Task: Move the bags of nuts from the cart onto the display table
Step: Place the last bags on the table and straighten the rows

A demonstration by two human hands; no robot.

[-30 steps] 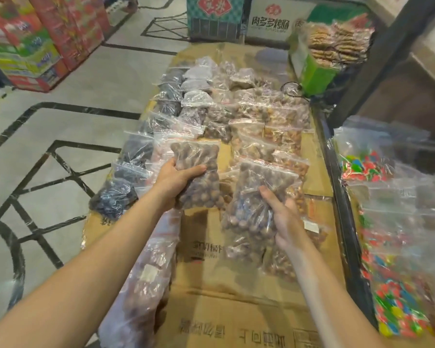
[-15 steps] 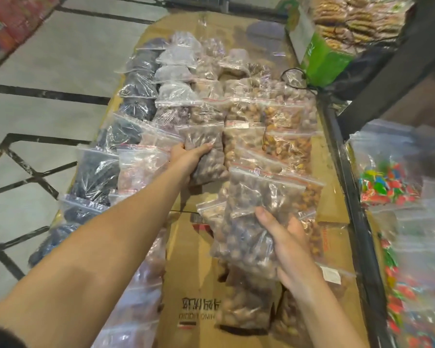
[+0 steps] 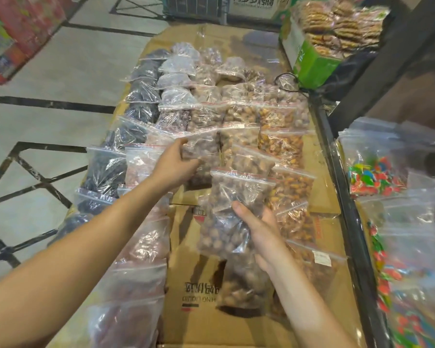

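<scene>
Rows of clear zip bags of nuts and dark dried fruit lie on a display table covered in flattened cardboard (image 3: pixel 206 320). My left hand (image 3: pixel 172 164) grips a bag of round brown nuts (image 3: pixel 202 153) that rests in the middle row of the table. My right hand (image 3: pixel 259 231) holds a second bag of round brown nuts (image 3: pixel 232 212) just above the cardboard, nearer to me. More nut bags (image 3: pixel 239 287) lie under and beside that hand. No cart is in view.
A black metal rail (image 3: pixel 342 197) bounds the table on the right, with bags of coloured sweets (image 3: pixel 377 174) beyond it. A green box of biscuits (image 3: pixel 319 46) stands at the far right. Tiled floor (image 3: pixel 48 96) lies to the left, red cartons (image 3: pixel 18 28) beyond.
My left hand carried its bag forward and set it down in the middle row, still gripping it. My right hand and its bag have stayed roughly where they were.
</scene>
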